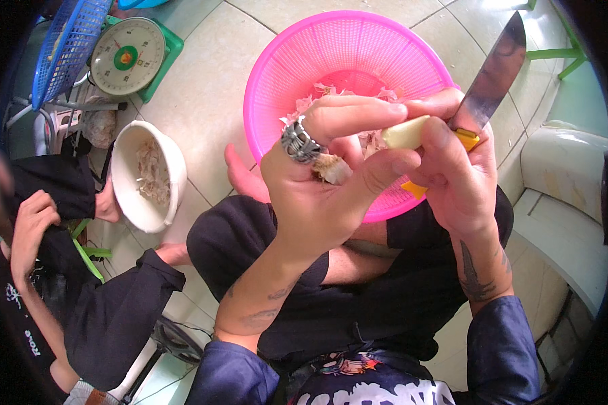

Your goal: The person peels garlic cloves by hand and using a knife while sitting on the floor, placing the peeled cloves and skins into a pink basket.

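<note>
A pale peeled garlic clove (406,132) lies between the fingertips of both hands, above a pink plastic colander (283,55) that holds papery garlic skins (304,105). My left hand (324,172), with a silver ring, pinches around the clove and keeps an unpeeled garlic piece (333,169) against its palm. In my right hand (456,167) is a kitchen knife (494,76) with a yellow handle, its blade pointing up and away to the right. The thumb of that hand also touches the clove. Part of the handle is hidden by the fingers.
At the left a person (101,304) in black sits beside a white basin (177,177) holding garlic skins. A green dial scale (167,55) and a blue basket (71,50) stand at the upper left. Green stool legs (562,52) show at the upper right, above tiled floor.
</note>
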Demonstrator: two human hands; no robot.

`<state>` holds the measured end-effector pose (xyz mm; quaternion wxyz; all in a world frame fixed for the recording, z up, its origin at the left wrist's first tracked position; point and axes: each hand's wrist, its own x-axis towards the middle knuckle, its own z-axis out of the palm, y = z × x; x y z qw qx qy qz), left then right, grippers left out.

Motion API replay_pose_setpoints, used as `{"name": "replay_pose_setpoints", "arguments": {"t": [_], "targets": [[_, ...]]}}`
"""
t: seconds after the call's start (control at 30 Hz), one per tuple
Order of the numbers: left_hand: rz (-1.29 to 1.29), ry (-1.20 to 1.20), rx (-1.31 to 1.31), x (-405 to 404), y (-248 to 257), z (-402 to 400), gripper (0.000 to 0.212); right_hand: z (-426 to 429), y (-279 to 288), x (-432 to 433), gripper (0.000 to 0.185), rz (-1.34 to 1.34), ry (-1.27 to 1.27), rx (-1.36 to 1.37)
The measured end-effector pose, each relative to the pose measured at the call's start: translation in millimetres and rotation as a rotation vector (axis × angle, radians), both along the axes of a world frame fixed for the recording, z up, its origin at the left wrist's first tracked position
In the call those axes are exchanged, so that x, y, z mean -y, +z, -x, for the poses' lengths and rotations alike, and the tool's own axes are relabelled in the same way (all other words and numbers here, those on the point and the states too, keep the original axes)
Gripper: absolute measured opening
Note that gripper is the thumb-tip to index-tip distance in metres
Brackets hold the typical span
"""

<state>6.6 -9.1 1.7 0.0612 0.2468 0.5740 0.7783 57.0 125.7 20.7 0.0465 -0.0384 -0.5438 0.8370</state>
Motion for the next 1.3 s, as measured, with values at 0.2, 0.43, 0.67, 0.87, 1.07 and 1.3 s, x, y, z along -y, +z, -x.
{"name": "replay_pose_setpoints", "arguments": {"t": [0.2,0.43,0.67,0.87,1.07,1.3], "targets": [[0.047,0.128,0.067,2.3,-4.0,-3.3,0.028,1.7,-4.0,7.5,0.023,-0.141,-0.128,0.003],[0.056,0.274,0.094,-2.6,-7.7,-1.3,0.025,7.6,-10.2,5.0,0.041,-0.145,-0.078,0.069],[0.213,0.268,-0.054,-7.3,-5.5,-3.1,0.024,2.0,-7.6,-6.2,0.020,-0.133,-0.164,0.055],[0.094,0.237,0.074,-2.2,-7.7,-2.8,0.026,11.2,-2.2,6.8,0.013,-0.396,-0.241,0.146],[0.266,0.213,-0.102,-2.2,-1.5,2.0,0.020,6.0,-12.0,8.5,0.008,-0.215,-0.329,0.214],[0.282,0.158,0.139,-8.5,8.9,-0.7,0.022,16.6,-23.2,10.1,0.007,-0.217,-0.321,0.213]]}}
